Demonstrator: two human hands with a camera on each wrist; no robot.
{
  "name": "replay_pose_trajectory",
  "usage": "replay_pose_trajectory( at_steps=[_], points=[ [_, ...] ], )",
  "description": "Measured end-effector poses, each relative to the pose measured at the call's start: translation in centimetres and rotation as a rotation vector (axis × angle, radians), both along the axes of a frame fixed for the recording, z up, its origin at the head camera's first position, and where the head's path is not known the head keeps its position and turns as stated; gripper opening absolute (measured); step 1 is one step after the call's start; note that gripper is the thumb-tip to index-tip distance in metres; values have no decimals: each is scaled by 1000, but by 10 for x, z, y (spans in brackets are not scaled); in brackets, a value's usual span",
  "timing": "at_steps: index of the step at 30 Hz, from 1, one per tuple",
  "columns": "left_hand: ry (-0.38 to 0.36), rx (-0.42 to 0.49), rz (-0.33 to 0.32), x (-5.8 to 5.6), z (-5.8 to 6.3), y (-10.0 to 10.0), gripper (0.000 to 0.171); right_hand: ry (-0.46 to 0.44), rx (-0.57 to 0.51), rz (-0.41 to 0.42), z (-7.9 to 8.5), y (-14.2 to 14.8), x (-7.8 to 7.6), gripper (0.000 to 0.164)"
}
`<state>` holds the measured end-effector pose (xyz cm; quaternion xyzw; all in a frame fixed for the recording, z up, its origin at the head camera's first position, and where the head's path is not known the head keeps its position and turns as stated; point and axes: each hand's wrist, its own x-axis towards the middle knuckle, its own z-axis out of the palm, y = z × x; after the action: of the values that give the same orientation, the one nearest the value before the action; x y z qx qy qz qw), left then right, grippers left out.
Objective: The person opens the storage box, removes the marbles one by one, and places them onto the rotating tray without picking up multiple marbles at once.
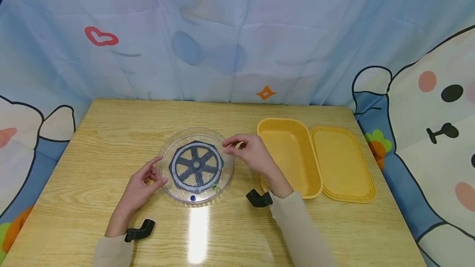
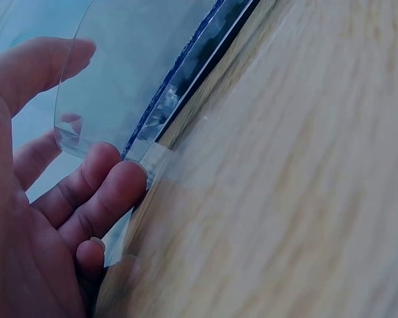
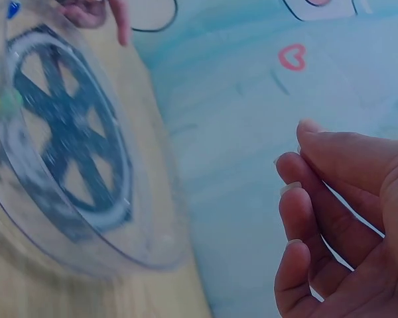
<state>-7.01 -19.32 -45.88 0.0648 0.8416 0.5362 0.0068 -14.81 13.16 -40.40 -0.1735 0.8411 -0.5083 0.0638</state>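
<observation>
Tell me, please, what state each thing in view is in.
Clear round dish: upright, open-topped.
Blue marble: inside the dish.
Green marble: inside the dish.
Yellow container: open.
Yellow lid: off, lying beside the container.
Left hand: touching the dish's edge.
Right hand: fingertips together near the rim; any held thing unclear.

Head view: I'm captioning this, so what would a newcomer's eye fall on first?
Probably the clear round dish with its dark six-spoked wheel shape, on the wooden table between the left hand and the right hand. Next, the yellow container and flat yellow lid to its right. Then the cartoon-printed blue cloth behind the table.
</observation>
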Motion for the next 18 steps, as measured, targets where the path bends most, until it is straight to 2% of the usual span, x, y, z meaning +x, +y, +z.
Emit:
replay_pose_trajectory(
  at_steps=[2,10,18],
  points=[
    [4,4,-2,-1,-4,-1,59,9,12,-36,4,8,-1,13],
    [5,2,3,-10,-39,-12,63,-19,10,-112,7,40,-3,12],
    [19,17,5,-11,-43,-13,63,20,19,-161,5,78,-17,21]
  ],
)
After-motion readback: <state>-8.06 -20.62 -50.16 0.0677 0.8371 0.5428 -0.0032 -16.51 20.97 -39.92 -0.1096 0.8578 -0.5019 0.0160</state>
